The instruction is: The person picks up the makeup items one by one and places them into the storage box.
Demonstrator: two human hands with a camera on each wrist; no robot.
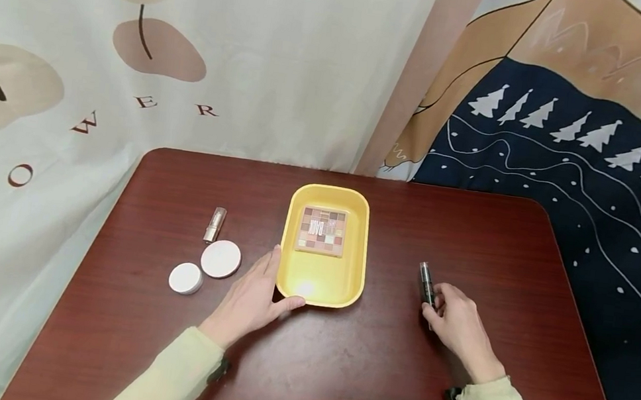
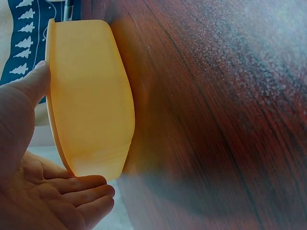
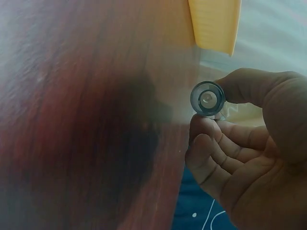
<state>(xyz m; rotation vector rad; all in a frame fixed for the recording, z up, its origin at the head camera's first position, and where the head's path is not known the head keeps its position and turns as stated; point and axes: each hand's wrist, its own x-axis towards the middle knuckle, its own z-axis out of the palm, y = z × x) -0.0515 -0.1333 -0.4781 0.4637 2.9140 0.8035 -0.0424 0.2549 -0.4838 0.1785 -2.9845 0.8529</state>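
A yellow tray (image 1: 319, 283) sits near the middle of the table, with a checkered eyeshadow palette (image 1: 321, 231) lying in its far half. My left hand (image 1: 250, 301) touches the tray's left side and near-left corner, its fingers and thumb extended; in the left wrist view, the tray's outer wall (image 2: 88, 96) shows beside that hand. Over to the right, my right hand (image 1: 461, 324) pinches a slim dark cosmetic tube (image 1: 427, 285) between thumb and fingers. The round end of this tube (image 3: 207, 98) faces the right wrist camera. Whether it touches the table, I cannot tell.
Left of the tray lie a metallic lipstick tube (image 1: 214, 225), a flat white round case (image 1: 220, 259) and a white round jar (image 1: 186, 278). The brown table (image 1: 347, 377) meets a pale printed curtain (image 1: 290, 56) behind and a dark blue printed cloth (image 1: 595, 214) at the right.
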